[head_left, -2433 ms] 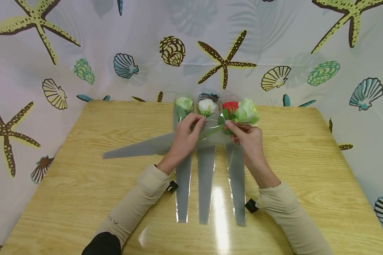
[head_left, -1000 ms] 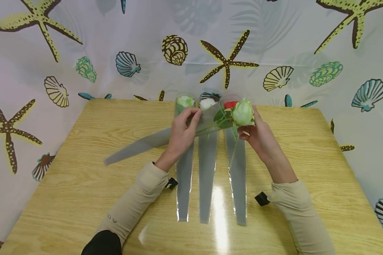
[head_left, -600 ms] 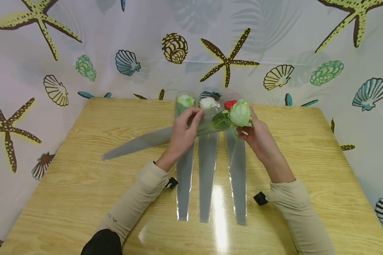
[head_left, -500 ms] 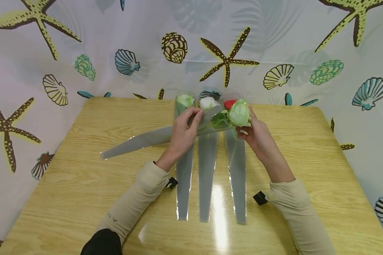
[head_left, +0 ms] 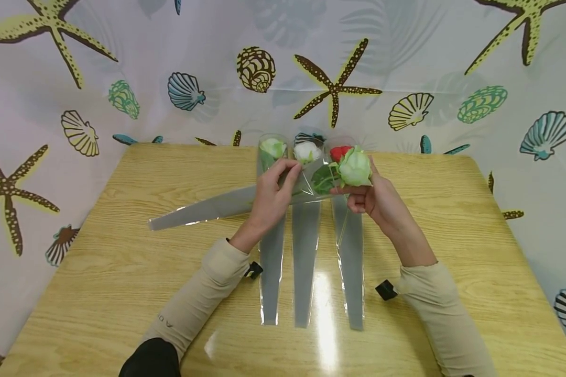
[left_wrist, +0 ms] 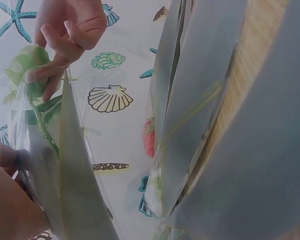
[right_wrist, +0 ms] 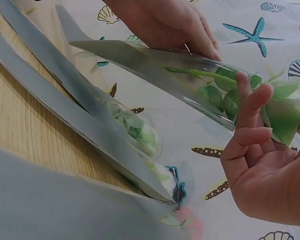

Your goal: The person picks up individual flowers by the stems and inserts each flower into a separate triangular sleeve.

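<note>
A light green artificial rose [head_left: 354,166] lies at the mouth of a flower sleeve [head_left: 217,205], clear in front and grey behind. Its stem and leaves [right_wrist: 221,91] show inside the sleeve, while the bloom sticks out. My left hand [head_left: 272,198] pinches the sleeve's upper edge near the mouth. My right hand [head_left: 379,201] holds the bloom from the right and below, fingers bent round its base. Under the held sleeve, three sleeved roses lie side by side: pale green [head_left: 272,148], white [head_left: 306,152] and red [head_left: 340,153].
The wooden table [head_left: 122,293] carries the three narrow sleeve tails [head_left: 303,272] pointing toward me. A thin yellowish strand [head_left: 343,228] crosses the right one. Behind the table hangs a cloth [head_left: 207,42] printed with starfish and shells.
My right hand has gone from pinching the stem to holding the bloom, and the leaves have moved into the sleeve. Lately its index finger has stretched left under the bloom. My left hand keeps its pinch.
</note>
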A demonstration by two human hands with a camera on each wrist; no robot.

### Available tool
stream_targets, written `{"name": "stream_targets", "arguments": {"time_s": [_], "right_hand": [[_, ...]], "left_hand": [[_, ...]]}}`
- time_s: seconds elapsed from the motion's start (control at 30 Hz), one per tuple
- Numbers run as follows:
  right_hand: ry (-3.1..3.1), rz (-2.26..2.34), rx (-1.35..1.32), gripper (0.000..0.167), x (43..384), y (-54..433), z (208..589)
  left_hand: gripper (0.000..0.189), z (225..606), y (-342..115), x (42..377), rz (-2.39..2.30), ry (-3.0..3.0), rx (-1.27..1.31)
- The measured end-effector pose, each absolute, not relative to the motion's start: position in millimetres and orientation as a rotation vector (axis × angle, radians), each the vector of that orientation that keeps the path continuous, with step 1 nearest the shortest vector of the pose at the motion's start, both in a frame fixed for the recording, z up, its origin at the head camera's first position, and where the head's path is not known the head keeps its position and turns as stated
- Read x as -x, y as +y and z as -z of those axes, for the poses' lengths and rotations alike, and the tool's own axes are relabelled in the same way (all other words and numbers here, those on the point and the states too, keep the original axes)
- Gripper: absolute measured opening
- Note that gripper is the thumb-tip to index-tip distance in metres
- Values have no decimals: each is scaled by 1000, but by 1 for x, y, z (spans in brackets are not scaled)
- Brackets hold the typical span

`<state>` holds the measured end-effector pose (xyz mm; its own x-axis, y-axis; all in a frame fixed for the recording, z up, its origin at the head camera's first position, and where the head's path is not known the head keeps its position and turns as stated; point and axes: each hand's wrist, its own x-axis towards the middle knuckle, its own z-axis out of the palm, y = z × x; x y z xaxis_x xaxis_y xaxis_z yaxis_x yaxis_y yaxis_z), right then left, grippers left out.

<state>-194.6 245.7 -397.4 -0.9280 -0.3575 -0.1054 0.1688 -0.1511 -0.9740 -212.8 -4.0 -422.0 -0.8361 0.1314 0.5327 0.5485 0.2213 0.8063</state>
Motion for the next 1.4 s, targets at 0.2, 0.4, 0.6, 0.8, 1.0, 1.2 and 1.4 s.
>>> {"name": "stream_targets", "arguments": {"time_s": [0.2, 0.4, 0.6, 0.8, 1.0, 1.2, 1.4], "right_hand": [[1756, 2139, 193, 58, 195, 244, 398], [1740, 2095, 147, 54, 194, 242, 400], [1667, 2111, 143, 51, 194, 242, 403], [1619, 2087, 136, 45, 195, 242, 403], [1614, 2073, 62, 46, 198, 242, 402], [1629, 2082, 43, 47, 199, 244, 402], [1703, 2061, 65, 48, 199, 246, 401]], "left_hand": [[22, 422, -4, 212, 1644, -2156, 636], [23, 421, -4, 211, 1635, -2155, 642], [22, 421, -3, 210, 1626, -2159, 646], [21, 420, -2, 208, 1635, -2175, 643], [22, 419, -3, 207, 1646, -2180, 651], [23, 417, -4, 207, 1667, -2167, 668], [21, 416, -4, 207, 1643, -2151, 707]]}}
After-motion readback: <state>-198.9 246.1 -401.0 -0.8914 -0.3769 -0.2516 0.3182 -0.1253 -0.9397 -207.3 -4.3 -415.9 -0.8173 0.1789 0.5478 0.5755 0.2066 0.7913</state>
